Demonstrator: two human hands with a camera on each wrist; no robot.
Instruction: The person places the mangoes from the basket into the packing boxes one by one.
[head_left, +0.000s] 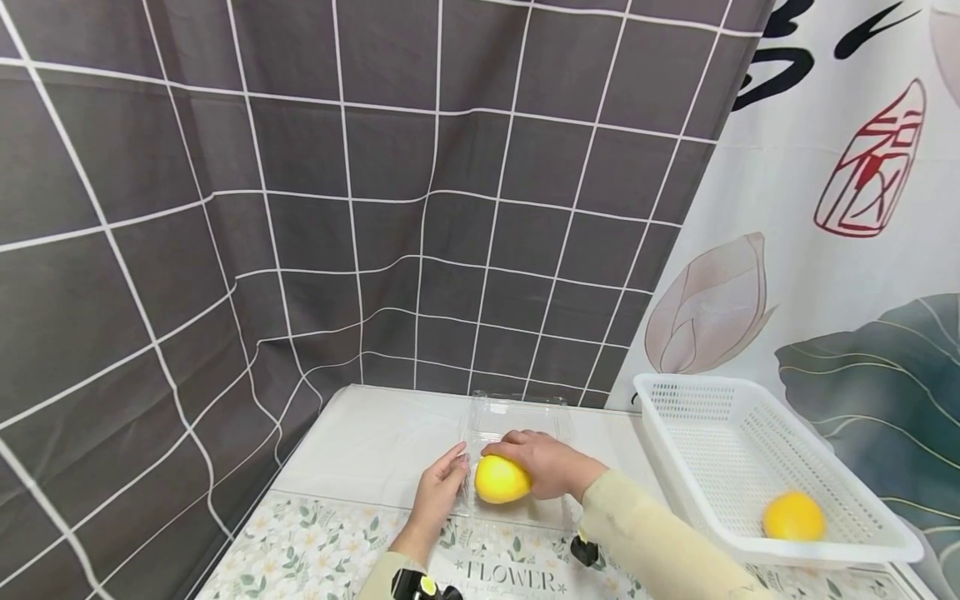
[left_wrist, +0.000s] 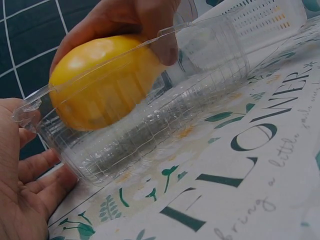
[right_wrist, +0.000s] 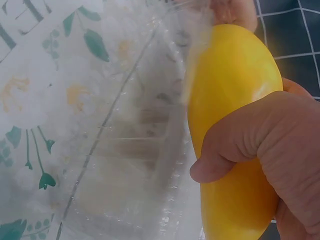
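The right hand held a yellow fruit, its thumb laid across one side and the other fingers mostly hidden behind. The fruit was at the left part of a clear plastic container, its lower portion showing through the near wall; whether it touched the container's floor could not be told. The left hand was at the container's left end, fingers lying against the end wall—whether the thumb pinched the rim there, I could not tell.

The likeliest trouble seemed to be a slip: the fruit looked smooth and round, so a thumb loosened too soon might have let it drop or roll against the left wall. The plastic looked thin, and a push to the left or down on the rim could have buckled it, or slid the container across the floral cloth if the left hand had given way. The right hand's knuckles could also have caught the rim on the way out and tipped the container.

To the right, a second yellow fruit lay near the near end of a white basket—well apart from both hands.
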